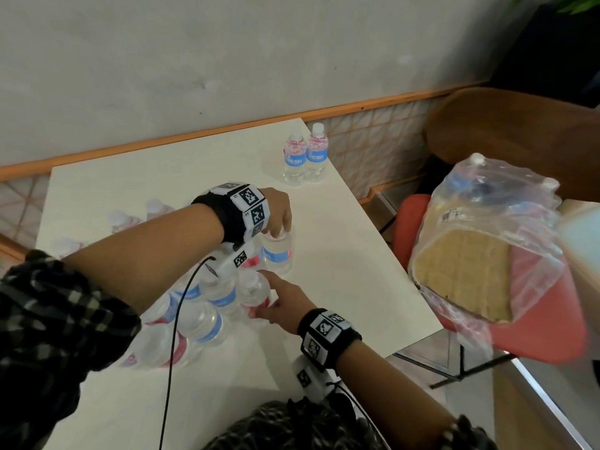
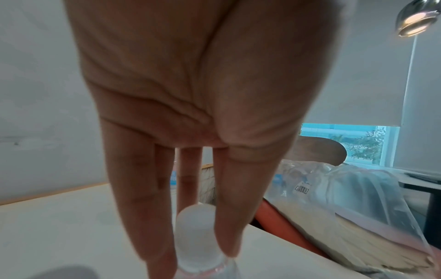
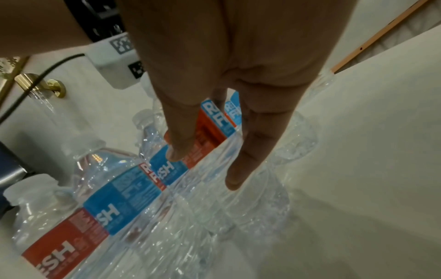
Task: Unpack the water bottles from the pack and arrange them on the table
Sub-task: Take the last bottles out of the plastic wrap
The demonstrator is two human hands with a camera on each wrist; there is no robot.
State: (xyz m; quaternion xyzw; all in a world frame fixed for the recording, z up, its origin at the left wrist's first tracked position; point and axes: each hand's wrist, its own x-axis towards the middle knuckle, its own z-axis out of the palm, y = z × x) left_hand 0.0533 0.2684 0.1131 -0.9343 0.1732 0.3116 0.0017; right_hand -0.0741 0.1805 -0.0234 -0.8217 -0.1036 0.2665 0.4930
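Small clear water bottles with blue and red labels stand on the white table (image 1: pixel 341 248). My left hand (image 1: pixel 281 230) reaches across from the left and pinches the white cap of one upright bottle (image 1: pixel 277 254). In the left wrist view the fingers (image 2: pixel 229 236) close around that cap (image 2: pixel 198 226). My right hand (image 1: pixel 258 293) holds a neighbouring bottle (image 1: pixel 253 289) between thumb and forefinger. In the right wrist view, the thumb (image 3: pixel 176 149) lies on its label and a finger runs down its clear side.
Several more bottles (image 1: pixel 201 319) crowd under my left forearm, others (image 1: pixel 123 219) stand further left. Two bottles (image 1: pixel 305 157) stand together at the far right corner. The torn plastic pack (image 1: pixel 480 248) with its cardboard tray lies on a red chair right of the table.
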